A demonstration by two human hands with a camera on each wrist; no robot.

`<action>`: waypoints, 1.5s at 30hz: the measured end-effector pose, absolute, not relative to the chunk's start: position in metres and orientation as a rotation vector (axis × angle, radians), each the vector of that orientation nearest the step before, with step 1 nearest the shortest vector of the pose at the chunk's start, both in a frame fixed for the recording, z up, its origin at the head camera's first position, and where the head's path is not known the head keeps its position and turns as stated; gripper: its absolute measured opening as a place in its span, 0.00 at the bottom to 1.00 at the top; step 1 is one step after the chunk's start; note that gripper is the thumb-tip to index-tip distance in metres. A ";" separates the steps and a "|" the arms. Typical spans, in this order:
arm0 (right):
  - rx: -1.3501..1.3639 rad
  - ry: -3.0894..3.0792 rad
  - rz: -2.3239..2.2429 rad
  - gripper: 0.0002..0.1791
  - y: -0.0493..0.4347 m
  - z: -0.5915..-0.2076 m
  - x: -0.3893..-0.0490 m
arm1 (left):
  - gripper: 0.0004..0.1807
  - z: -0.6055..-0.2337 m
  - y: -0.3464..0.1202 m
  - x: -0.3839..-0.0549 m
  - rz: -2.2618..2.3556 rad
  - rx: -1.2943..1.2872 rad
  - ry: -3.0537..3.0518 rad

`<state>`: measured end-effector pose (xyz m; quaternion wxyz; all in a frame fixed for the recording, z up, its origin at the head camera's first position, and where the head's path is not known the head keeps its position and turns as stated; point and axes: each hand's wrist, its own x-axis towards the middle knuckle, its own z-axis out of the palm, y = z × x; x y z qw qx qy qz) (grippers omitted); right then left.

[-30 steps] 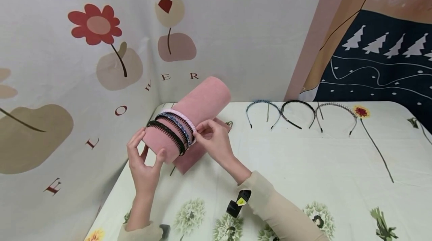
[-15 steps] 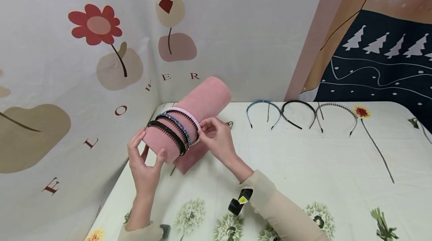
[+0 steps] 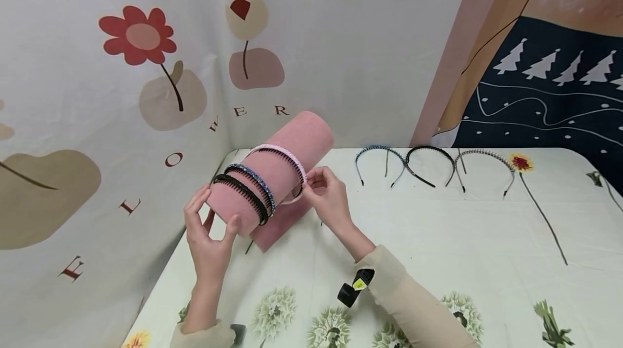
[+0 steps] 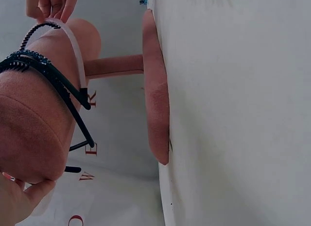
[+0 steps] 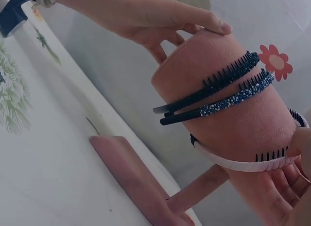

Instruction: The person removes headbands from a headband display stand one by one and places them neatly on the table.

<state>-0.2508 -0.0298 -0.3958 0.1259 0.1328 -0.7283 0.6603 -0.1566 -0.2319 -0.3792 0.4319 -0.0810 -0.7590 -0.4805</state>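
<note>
A pink velvety cylinder (image 3: 311, 134) on a post and flat base (image 3: 282, 226) carries three toothed headbands. Closest to its near end is a black headband (image 3: 243, 190), with a blue glittery headband (image 3: 258, 180) beside it. Farther along sits a pale pink headband (image 5: 228, 163), set apart from those two. My right hand (image 3: 330, 200) pinches one side of this pale pink band between thumb and fingers. My left hand (image 3: 209, 245) grips the near end of the cylinder, thumb and fingers spread around its rim.
Along the back of the white flowered table (image 3: 413, 229) lie a blue headband (image 3: 379, 147), a black headband (image 3: 433, 148) and a silvery beaded headband (image 3: 486, 152). A printed curtain (image 3: 350, 66) hangs close behind and to the left of the stand.
My right hand has slid the pale pink headband along the cylinder, up and right, away from the blue one. My left hand has stayed at the near end.
</note>
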 end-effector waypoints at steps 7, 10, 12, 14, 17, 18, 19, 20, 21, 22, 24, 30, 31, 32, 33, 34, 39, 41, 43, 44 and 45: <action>0.340 -2.108 1.922 0.11 -0.020 -0.399 -0.254 | 0.35 -0.378 -0.232 -0.155 -1.186 -0.201 -1.898; 0.333 -2.113 1.911 0.10 -0.015 -0.399 -0.254 | 0.35 -0.377 -0.232 -0.154 -1.191 -0.197 -1.899; 0.334 -2.110 1.913 0.09 -0.013 -0.399 -0.254 | 0.35 -0.377 -0.232 -0.154 -1.194 -0.197 -1.897; 0.340 -2.103 1.925 0.09 -0.010 -0.399 -0.255 | 0.35 -0.377 -0.232 -0.154 -1.196 -0.198 -1.896; 0.350 -2.092 1.952 0.09 -0.006 -0.398 -0.255 | 0.35 -0.377 -0.232 -0.154 -1.191 -0.202 -1.896; 0.354 -2.091 1.958 0.09 -0.005 -0.398 -0.255 | 0.35 -0.377 -0.233 -0.154 -1.188 -0.203 -1.898; 0.359 -2.092 1.961 0.09 -0.004 -0.397 -0.255 | 0.35 -0.378 -0.233 -0.154 -1.186 -0.204 -1.900; 0.362 -2.095 1.961 0.09 -0.003 -0.397 -0.255 | 0.35 -0.378 -0.233 -0.154 -1.184 -0.205 -1.901; 0.366 -2.099 1.957 0.09 -0.002 -0.396 -0.255 | 0.35 -0.378 -0.233 -0.154 -1.181 -0.205 -1.902; 0.368 -2.105 1.950 0.09 -0.001 -0.396 -0.255 | 0.35 -0.379 -0.233 -0.154 -1.179 -0.204 -1.903; 0.375 -2.116 1.933 0.08 0.000 -0.395 -0.254 | 0.35 -0.379 -0.234 -0.155 -1.177 -0.202 -1.905; 0.411 -2.133 1.880 0.08 0.004 -0.388 -0.255 | 0.36 -0.382 -0.236 -0.156 -1.177 -0.198 -1.908; 0.421 -2.135 1.867 0.08 0.005 -0.387 -0.256 | 0.36 -0.382 -0.236 -0.156 -1.176 -0.197 -1.909; 0.432 -2.137 1.853 0.08 0.006 -0.385 -0.256 | 0.36 -0.382 -0.235 -0.156 -1.175 -0.197 -1.910; 0.445 -2.138 1.839 0.08 0.006 -0.384 -0.256 | 0.36 -0.381 -0.235 -0.155 -1.174 -0.197 -1.910; 0.457 -2.138 1.826 0.08 0.008 -0.382 -0.257 | 0.36 -0.381 -0.234 -0.155 -1.174 -0.196 -1.909; 0.494 -2.146 1.789 0.08 0.013 -0.373 -0.258 | 0.36 -0.383 -0.236 -0.157 -1.167 -0.193 -1.905; 0.506 -2.153 1.764 0.08 0.014 -0.369 -0.258 | 0.36 -0.388 -0.240 -0.161 -1.164 -0.190 -1.903; 0.528 -2.159 1.731 0.08 0.014 -0.365 -0.260 | 0.37 -0.395 -0.244 -0.165 -1.159 -0.184 -1.902; 0.540 -2.163 1.711 0.08 0.013 -0.363 -0.260 | 0.37 -0.398 -0.246 -0.167 -1.158 -0.182 -1.903; 0.551 -2.167 1.695 0.08 0.012 -0.360 -0.261 | 0.37 -0.400 -0.248 -0.169 -1.156 -0.180 -1.903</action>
